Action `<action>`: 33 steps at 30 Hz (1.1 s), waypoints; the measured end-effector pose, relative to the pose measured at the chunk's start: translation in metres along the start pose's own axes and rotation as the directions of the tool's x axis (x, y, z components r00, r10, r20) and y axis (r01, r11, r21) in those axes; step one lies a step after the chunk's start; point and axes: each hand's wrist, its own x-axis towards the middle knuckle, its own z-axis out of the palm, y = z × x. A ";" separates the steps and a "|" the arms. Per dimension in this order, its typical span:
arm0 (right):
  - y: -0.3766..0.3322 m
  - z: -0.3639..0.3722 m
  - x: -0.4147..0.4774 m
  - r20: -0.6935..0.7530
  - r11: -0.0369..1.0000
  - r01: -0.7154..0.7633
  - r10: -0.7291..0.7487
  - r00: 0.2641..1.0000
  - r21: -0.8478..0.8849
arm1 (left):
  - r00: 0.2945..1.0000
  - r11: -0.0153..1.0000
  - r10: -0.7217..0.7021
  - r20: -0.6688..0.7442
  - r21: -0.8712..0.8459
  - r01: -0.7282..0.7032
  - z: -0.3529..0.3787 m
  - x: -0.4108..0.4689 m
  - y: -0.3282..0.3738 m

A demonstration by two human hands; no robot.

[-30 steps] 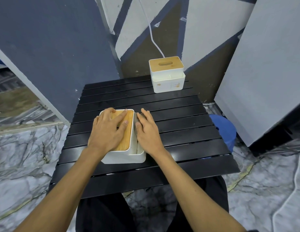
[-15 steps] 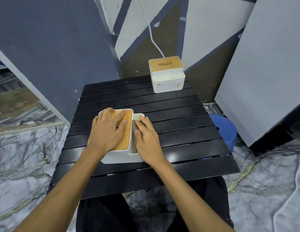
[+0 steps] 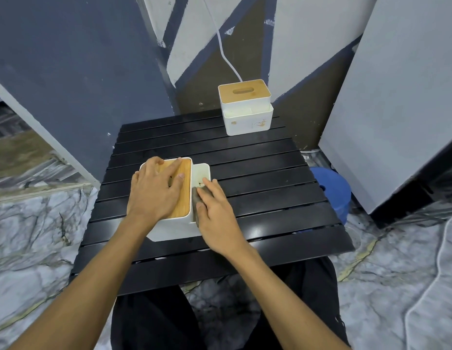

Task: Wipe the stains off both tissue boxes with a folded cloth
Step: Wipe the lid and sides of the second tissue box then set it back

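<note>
A white near tissue box [image 3: 174, 228] with a wood lid sits on the black table [image 3: 270, 185], close to the person. The left hand [image 3: 154, 193] lies flat on the wood lid. Its grip is spread out, with the fingers straight, and it pinches nothing. The right hand [image 3: 215, 213] is on the right side of this box, at the small open pocket. Its fingers are straight and close together, pressing a gray cloth [image 3: 197, 195] against the box. Most of the cloth is hidden under the hand. The far tissue box [image 3: 247, 117] stands alone at the back edge of the table, well apart from both hands. Brown stains [image 3: 260, 123] show on its white front. A blue tub [image 3: 331, 188] sits on the floor just beside the table. A white cord [image 3: 225, 54] hangs down the wall behind the far box.
</note>
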 end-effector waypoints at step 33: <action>-0.020 0.002 -0.033 0.011 0.994 -0.013 0.012 1.000 0.113 | 1.000 1.000 -0.001 -0.005 0.001 0.001 -0.001 0.000 0.001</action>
